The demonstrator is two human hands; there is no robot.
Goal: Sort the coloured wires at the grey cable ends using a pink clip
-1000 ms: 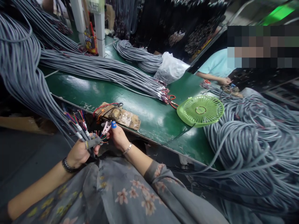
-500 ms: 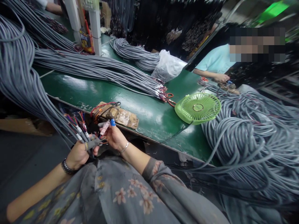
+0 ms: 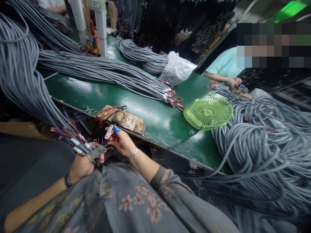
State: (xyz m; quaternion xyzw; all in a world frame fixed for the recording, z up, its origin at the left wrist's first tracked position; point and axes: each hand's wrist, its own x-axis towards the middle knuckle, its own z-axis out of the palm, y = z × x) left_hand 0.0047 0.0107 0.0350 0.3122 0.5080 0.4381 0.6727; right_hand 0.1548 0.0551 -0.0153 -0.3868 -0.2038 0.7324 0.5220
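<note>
Wires (image 3: 104, 142) poke past L hand (image 3: 84, 164) fingers, clip (image 3: 109, 132) btwn R hand (image 3: 123, 144) fingertips.

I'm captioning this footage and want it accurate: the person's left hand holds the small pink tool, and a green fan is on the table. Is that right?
Not quite: the hand is wrong. The head view shows the small pink tool in the person's right hand. The green fan is indeed on the table.
</note>
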